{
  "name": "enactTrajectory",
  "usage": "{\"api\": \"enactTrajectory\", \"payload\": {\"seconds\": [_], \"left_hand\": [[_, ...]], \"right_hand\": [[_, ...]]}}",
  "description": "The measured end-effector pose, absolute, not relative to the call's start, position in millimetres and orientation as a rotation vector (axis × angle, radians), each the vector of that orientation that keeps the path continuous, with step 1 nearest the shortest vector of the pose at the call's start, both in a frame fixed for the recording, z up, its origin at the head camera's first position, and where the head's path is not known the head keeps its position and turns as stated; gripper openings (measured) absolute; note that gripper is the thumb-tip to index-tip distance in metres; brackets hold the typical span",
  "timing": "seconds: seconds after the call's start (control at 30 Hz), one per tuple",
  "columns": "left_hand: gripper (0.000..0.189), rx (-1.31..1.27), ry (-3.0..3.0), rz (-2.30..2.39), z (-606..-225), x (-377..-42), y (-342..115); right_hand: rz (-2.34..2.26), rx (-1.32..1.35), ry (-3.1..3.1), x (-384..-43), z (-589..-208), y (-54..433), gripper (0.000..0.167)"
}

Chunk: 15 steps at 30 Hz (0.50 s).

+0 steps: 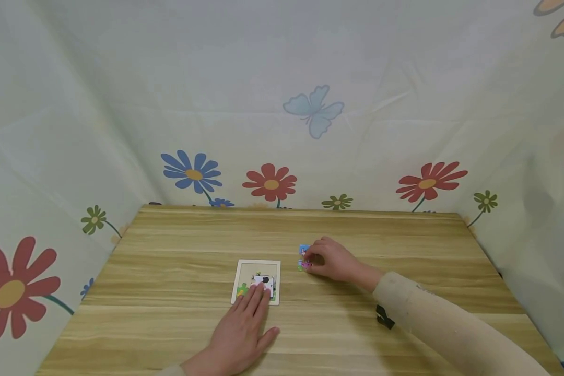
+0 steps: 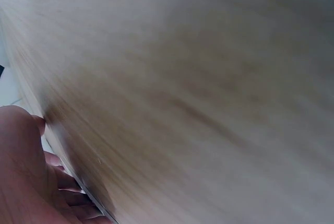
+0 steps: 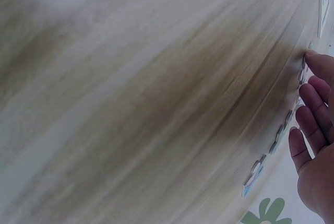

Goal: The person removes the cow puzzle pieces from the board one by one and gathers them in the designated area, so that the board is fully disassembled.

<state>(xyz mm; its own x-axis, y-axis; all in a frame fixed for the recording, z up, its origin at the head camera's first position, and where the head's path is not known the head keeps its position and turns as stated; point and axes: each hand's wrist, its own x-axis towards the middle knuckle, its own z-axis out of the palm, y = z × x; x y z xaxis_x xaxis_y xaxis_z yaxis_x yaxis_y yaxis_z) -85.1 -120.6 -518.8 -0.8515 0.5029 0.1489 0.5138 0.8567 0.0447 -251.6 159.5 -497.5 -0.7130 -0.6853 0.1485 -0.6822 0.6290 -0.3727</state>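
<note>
- We see a wood-grain tabletop (image 1: 192, 230), smooth w/ faint sheen.
- Backdrop (image 1: 216, 62): creased thin sheet, cloth or plastic, we can't tell; slight gloss on folds.
- Puzzle tray (image 1: 259, 262): card or thin wood, smooth surf.
- Sleeve (image 1: 444, 319): soft matt cloth, w/ specks.

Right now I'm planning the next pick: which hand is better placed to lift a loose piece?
Probably the right hand: it is at the loose pieces, while the left hand rests on the puzzle.

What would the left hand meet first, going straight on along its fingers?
Likely the black-and-white puzzle piece, right at the left hand, then the far rim of the puzzle tray; fingertip height is hard to judge.
</note>
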Motion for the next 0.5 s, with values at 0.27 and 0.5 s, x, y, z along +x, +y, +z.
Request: {"api": "enactTrajectory", "payload": {"seconds": [0.27, 0.5], "left_hand": [[0.076, -0.797, -2.912, -0.125, -517.9, -84.9, -120.4], [0.075, -0.805, -2.887, -0.115, -518.3, -85.2, -120.5]], "right_hand": [[-0.638, -1.180, 2.835, -250.9, -497.6, 159.1, 0.020], [-0.664, -1.177, 2.835, -251.7, -494.6, 158.0, 0.021]]}}
